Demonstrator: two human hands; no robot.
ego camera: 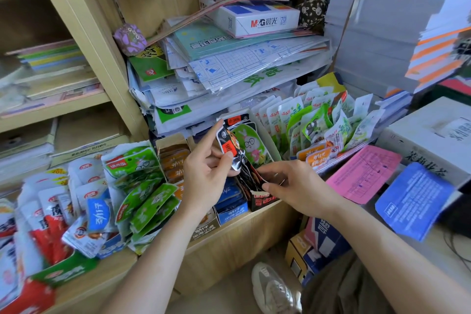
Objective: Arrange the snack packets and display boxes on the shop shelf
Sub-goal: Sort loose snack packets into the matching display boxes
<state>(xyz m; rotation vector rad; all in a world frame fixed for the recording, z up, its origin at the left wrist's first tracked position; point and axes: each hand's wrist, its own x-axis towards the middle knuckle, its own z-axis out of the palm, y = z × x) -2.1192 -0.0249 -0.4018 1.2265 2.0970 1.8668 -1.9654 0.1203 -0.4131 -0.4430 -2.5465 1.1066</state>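
- Far left of the shelf (254, 214): red, white and green snack packets (76, 201) lie in a loose heap, unsorted.
- Left hand (206, 173): fingers pinched on a dark packet (228, 146), raised above the black display box (257, 195).
- Right hand (293, 186): fingers steady that box's packets.
- Right: green packets (313, 120) stand upright in rows, seemingly done.

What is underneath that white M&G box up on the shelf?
The M&G box rests on a messy stack of plastic-wrapped paper sheets and booklets. Whatever lies deeper in the pile is covered.

Bright even light; soft shadows; wide-angle bending at edges; left side motion-blurred.
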